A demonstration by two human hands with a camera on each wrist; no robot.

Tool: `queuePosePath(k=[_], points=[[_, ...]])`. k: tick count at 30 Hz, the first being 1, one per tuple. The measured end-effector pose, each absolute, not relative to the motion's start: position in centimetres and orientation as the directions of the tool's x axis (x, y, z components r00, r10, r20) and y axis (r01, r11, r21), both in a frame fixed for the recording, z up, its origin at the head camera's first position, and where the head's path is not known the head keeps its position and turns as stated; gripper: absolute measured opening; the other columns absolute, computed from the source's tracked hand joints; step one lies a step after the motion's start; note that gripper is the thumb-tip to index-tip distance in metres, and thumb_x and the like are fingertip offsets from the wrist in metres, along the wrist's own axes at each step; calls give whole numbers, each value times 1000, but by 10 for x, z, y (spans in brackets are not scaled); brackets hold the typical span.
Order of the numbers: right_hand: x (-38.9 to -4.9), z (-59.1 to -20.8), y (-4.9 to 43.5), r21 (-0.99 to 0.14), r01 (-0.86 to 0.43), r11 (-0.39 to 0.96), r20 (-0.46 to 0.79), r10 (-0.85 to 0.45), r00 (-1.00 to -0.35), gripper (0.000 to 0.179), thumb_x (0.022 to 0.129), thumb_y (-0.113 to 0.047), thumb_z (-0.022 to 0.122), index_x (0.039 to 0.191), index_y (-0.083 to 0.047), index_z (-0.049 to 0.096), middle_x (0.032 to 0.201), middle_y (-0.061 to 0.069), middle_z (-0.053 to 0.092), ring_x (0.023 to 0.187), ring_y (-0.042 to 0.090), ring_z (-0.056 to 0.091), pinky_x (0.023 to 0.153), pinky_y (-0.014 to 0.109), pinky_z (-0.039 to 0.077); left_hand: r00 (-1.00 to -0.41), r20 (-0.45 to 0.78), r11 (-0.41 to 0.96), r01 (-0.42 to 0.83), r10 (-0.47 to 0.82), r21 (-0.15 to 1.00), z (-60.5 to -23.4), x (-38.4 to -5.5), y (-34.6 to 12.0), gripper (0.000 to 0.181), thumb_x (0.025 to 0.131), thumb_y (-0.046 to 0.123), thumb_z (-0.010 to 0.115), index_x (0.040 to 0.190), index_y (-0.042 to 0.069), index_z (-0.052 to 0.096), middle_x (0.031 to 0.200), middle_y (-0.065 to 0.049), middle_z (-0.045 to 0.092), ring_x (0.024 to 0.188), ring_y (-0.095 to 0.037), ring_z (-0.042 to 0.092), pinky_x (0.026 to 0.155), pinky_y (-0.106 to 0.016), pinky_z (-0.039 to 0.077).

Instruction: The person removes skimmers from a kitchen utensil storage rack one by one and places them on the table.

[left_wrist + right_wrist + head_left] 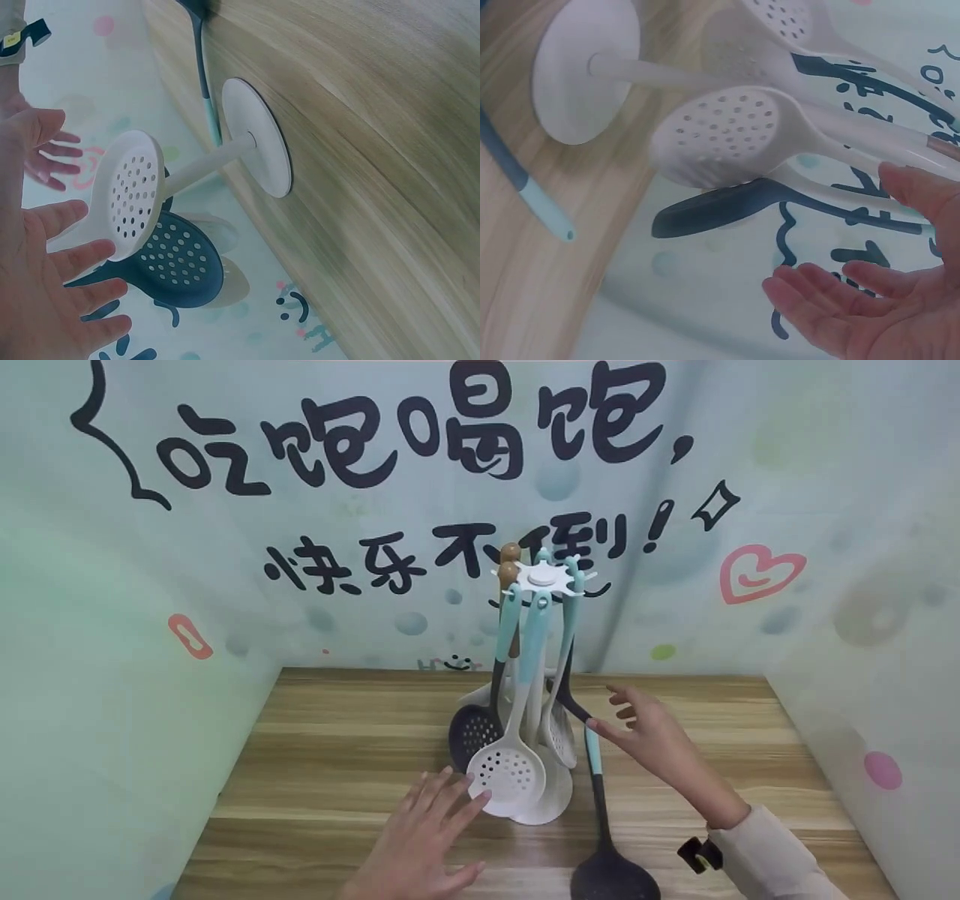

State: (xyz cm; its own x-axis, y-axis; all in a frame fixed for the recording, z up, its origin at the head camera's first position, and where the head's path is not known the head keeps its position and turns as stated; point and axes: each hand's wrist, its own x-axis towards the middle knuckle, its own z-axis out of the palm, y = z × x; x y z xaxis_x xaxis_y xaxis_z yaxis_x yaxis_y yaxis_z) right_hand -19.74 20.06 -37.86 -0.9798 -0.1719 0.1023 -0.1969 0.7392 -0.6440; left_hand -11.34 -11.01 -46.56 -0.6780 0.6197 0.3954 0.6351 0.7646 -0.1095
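Presently, head view: white utensil stand [541, 576] on wooden table [337, 750], white skimmer [508, 780] hung from it — your left hand [424, 836], fingers spread, at the skimmer; your right hand [645, 731], unclenched, right of the stand. Left wrist: fingers extended, grasping nothing. Right wrist: fingers relaxed, thumb contact unclear.

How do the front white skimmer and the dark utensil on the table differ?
Pose: the front white skimmer hangs from the white rack; the dark utensil lies on the table.
Colour: the skimmer's head is white, the utensil's dark.
Head: the skimmer's is perforated; the utensil's visible part shows no holes.
Shared: both have turquoise on the handle.
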Motion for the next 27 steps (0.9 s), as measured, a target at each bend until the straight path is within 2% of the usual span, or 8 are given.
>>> queuePosePath(k=[8,16,19,27], points=[[-206,-370,181,-721,-294,627,266,-141,-954,42,85,-16,67,121,2,55,112,17,64,99,29,63,87,41,53,-670,405,763,635,622,-121,-465,-114,-110,79,74,62,61,139,22,42,140,-7,45,129,-31,41,106,-48,37],[-216,-362,164,-794,-329,512,325,-101,-940,35,85,-12,67,116,1,59,107,17,66,95,25,65,83,29,55,-673,407,764,636,618,-110,-466,-113,-111,79,74,62,61,140,22,41,140,-6,46,130,-30,40,106,-47,36],[-219,-360,159,-825,-333,457,334,-83,-939,34,85,-10,66,115,2,59,108,17,66,95,26,65,83,28,55,-681,390,765,634,620,-108,-466,-113,-111,77,76,62,60,139,22,42,141,-6,45,131,-30,40,107,-47,36],[-226,-360,153,-873,-267,409,258,-78,-963,36,87,-10,63,121,0,54,115,15,61,104,23,60,93,31,51,-688,378,768,632,619,-107,-465,-113,-111,77,77,62,58,139,22,41,142,-6,44,131,-30,39,108,-47,35]])
